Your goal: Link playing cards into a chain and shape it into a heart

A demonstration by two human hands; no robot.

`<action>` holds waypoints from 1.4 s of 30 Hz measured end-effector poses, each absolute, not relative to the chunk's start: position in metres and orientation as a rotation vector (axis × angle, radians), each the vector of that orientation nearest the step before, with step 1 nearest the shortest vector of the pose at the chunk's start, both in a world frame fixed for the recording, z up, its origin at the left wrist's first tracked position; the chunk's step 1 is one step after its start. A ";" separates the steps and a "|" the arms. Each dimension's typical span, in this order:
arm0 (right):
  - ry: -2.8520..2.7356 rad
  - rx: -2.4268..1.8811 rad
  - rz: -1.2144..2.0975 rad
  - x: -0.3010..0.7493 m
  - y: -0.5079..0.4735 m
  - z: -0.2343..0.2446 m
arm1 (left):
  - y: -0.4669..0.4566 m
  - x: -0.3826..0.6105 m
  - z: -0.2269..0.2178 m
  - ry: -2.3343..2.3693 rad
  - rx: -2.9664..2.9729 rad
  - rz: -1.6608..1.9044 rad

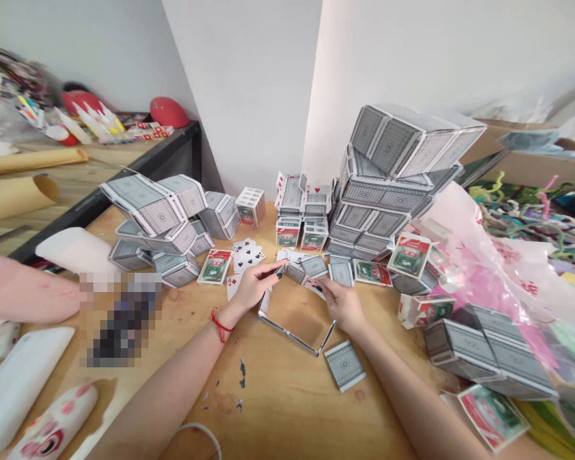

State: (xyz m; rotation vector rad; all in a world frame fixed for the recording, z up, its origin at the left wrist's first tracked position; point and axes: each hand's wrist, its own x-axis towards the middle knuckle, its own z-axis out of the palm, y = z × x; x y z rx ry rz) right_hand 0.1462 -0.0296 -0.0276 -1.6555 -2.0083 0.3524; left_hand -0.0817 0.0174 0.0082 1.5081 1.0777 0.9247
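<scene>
My left hand (253, 286), with a red string at the wrist, pinches the far left edge of a half-built frame of folded playing cards (294, 335) that stands on the wooden table (287, 409). At the frame's far right side my right hand (341, 304) grips the cards. The frame is open at the top and shows the table through it. A single grey-backed card piece (345, 365) lies flat just right of the frame. Loose face-up cards (246, 255) lie beyond my left hand.
Stacks of card cubes stand at the back left (158, 220) and back right (393, 185). Card boxes (409, 254) lie scattered nearby. A pink plastic bag (483, 268) lies right. Another person's arm (23, 291) rests at the left. White masks (23, 383) lie front left.
</scene>
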 end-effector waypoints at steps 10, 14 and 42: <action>-1.957 -1.522 0.511 0.153 -0.027 -0.026 | 0.016 -0.079 0.006 1.133 1.558 0.913; -1.925 -1.546 0.551 0.152 -0.027 -0.026 | 0.016 -0.079 0.005 1.146 1.544 0.907; -1.814 -1.523 0.687 0.147 -0.027 -0.021 | 0.017 -0.076 0.003 1.196 1.511 0.940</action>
